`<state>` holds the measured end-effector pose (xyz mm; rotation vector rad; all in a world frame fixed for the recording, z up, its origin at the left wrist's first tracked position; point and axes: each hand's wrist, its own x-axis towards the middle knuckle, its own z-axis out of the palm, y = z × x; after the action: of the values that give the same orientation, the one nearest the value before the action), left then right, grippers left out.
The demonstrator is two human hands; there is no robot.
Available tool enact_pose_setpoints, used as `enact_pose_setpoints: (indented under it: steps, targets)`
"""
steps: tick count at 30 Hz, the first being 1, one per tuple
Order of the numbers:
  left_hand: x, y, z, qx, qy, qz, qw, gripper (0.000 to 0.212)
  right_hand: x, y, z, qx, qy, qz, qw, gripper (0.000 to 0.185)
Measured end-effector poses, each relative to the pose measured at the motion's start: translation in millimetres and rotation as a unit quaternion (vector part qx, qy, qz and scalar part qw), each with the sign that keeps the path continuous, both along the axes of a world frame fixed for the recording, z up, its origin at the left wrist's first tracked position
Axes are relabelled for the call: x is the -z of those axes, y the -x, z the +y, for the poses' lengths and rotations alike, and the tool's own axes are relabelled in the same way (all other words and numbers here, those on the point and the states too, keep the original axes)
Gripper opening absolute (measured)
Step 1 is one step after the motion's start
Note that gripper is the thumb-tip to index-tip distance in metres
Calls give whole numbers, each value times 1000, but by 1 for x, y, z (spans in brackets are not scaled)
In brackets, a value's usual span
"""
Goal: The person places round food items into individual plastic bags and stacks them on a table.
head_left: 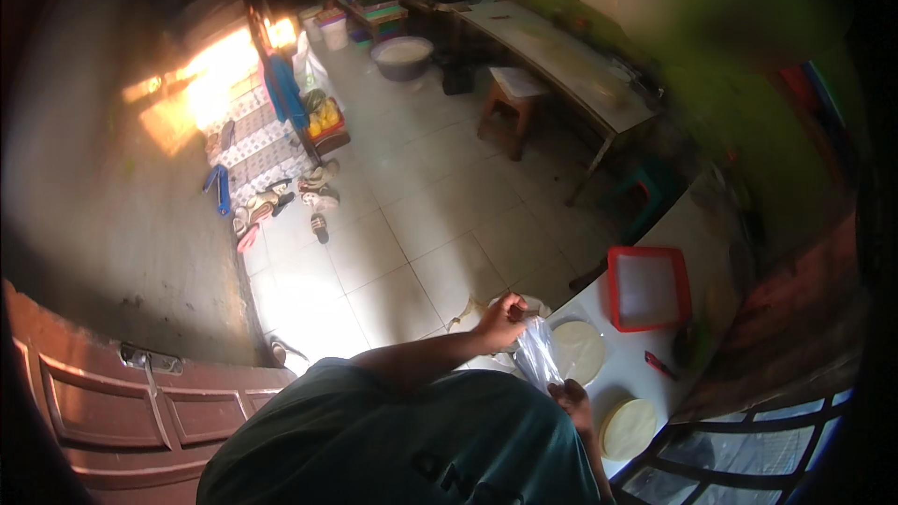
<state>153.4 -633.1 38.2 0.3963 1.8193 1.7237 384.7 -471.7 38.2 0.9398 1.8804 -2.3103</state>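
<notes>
A clear plastic bag or film (pixel 539 351) is stretched between my two hands over the near edge of a white table. My left hand (pixel 504 322) grips its upper end, fingers curled. My right hand (pixel 572 398) pinches the lower end. Just right of the plastic lies a round, flat, cream-coloured sheet (pixel 578 352), perhaps dough, partly covered by the plastic. A stack of similar rounds (pixel 629 429) sits nearer to me, right of my right hand.
On the white table (pixel 624 358) are a red-rimmed tray (pixel 649 289) and a red cutter or knife (pixel 659 365). A green plastic stool (pixel 642 196) stands beyond. Footwear (pixel 319 228) lies by the doorway; a panelled door (pixel 105 407) is at left.
</notes>
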Motion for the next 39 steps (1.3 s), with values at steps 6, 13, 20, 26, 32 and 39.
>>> enact_pose_setpoints:
  steps: [6,13,20,26,32,39]
  targets:
    - [2,9,-4,-95,-123,-26,987,26,-17,20,9,26,-37,-50,998,19]
    - [-24,26,-45,113,-142,-185,966,25,-73,45,7,62,322,171,929,19]
    - [-50,64,-72,400,-90,-84,908,14,-23,67,0,-55,-298,69,951,6]
    - [-50,85,-93,257,-47,-123,957,14,-75,99,-47,185,330,151,913,16]
    - [-46,94,-51,152,-365,-316,863,15,-39,76,-24,-81,82,125,985,54]
    - [-87,91,-53,289,-181,-172,924,23,-117,94,-28,243,269,277,890,16]
